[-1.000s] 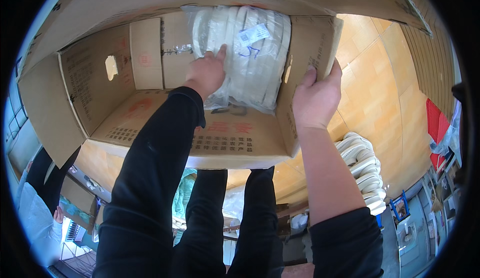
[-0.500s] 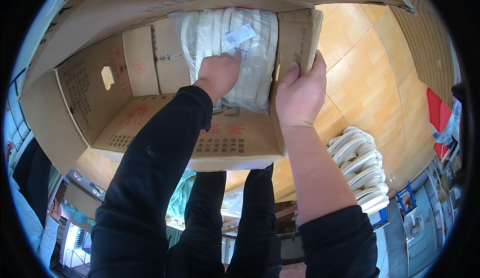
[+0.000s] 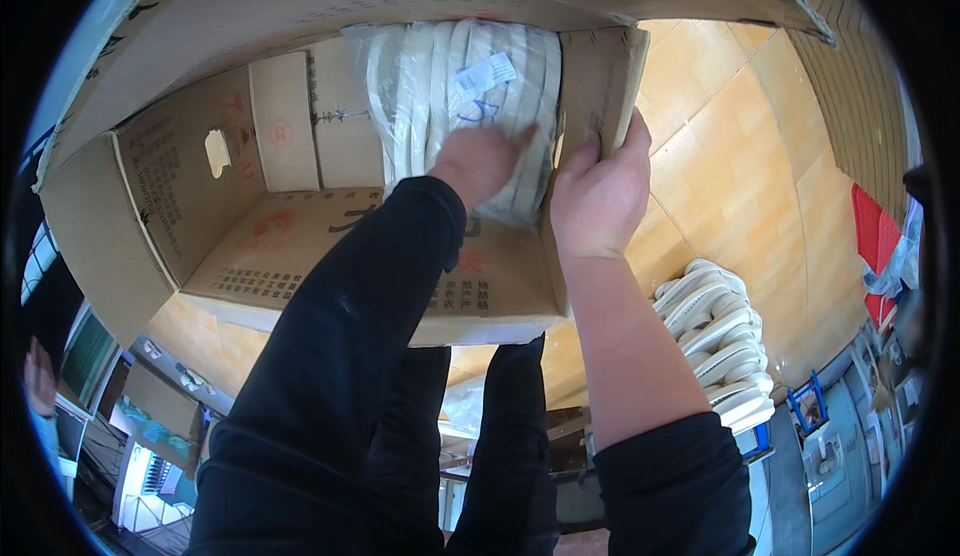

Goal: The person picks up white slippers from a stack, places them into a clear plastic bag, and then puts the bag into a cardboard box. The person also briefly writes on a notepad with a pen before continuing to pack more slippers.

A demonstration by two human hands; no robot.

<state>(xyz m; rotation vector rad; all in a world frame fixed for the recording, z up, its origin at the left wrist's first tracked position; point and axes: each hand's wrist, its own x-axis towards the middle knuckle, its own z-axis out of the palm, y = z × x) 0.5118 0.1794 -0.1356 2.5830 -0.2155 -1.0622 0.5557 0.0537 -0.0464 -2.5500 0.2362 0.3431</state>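
Note:
A big cardboard box (image 3: 150, 266) lies before me with its flaps spread. At its right end sits a clear plastic bag packed with white shoe soles (image 3: 405, 106), bearing a white label (image 3: 485, 74) and blue pen marks. My left hand (image 3: 485, 164) is over the lower part of the bag, slightly blurred, index finger stretched toward the box's right wall and the other fingers bent; it holds nothing visible. With thumb inside and fingers outside, my right hand (image 3: 605, 191) grips the right wall of the box.
More white shoe soles (image 3: 715, 341) stand in a stack on the tan tiled floor (image 3: 745, 156) to the right. Beyond them are a red object (image 3: 873, 228) and a blue frame (image 3: 808, 401). Another person's hand (image 3: 40, 376) shows at the far left.
My left hand has slid right and down across the bag, its finger now pointing right instead of up at the label. My right hand keeps its hold on the box wall.

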